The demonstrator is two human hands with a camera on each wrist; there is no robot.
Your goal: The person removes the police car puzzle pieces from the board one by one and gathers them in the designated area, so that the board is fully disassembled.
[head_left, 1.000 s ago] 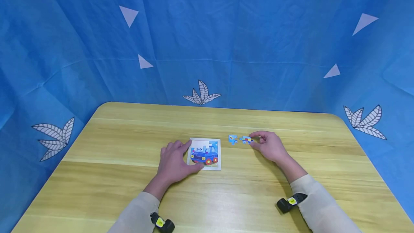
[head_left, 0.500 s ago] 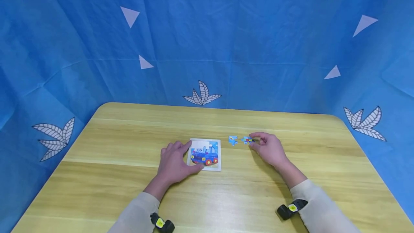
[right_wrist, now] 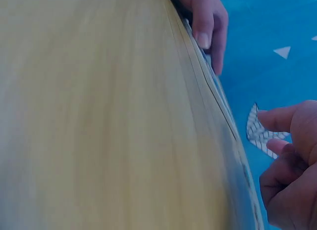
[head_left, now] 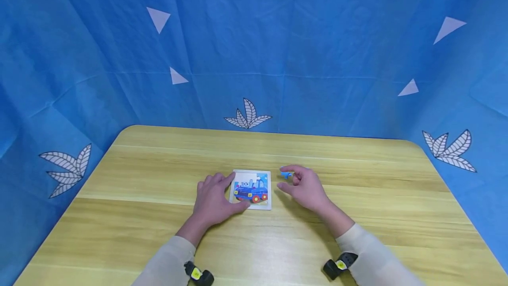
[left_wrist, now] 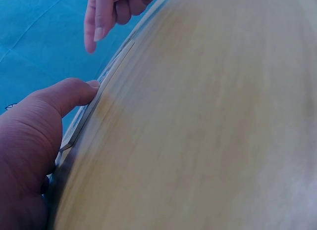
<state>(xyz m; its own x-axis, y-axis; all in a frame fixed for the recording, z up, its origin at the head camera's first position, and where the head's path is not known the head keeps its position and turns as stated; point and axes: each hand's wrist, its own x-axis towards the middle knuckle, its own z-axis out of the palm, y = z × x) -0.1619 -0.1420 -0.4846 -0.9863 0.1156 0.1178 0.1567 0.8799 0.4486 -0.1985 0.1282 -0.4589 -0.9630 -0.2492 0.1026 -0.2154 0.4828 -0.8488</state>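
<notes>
A square jigsaw puzzle (head_left: pixel 251 189) with a pale frame lies flat on the table; it pictures a blue car with red wheels, and a white bare patch shows at its upper left. My left hand (head_left: pixel 214 200) holds it between the thumb at its lower edge and the index finger at its upper left corner. To the right, my right hand (head_left: pixel 303 187) hovers with thumb and index finger apart. A blue puzzle piece (head_left: pixel 286 174) shows between those fingers, partly covered by the index finger. The multicoloured second piece is mostly hidden behind the right hand.
The wooden table (head_left: pixel 139 233) reaches back to a blue curtain (head_left: pixel 317 56) with white leaves and triangles. A black camera band (head_left: pixel 198 274) sits on the left wrist, another black camera band (head_left: pixel 340 265) on the right.
My right hand has left the multicoloured puzzle piece it touched and moved left to the blue piece, its thumb and index finger now wider apart. My left hand and the puzzle stay put.
</notes>
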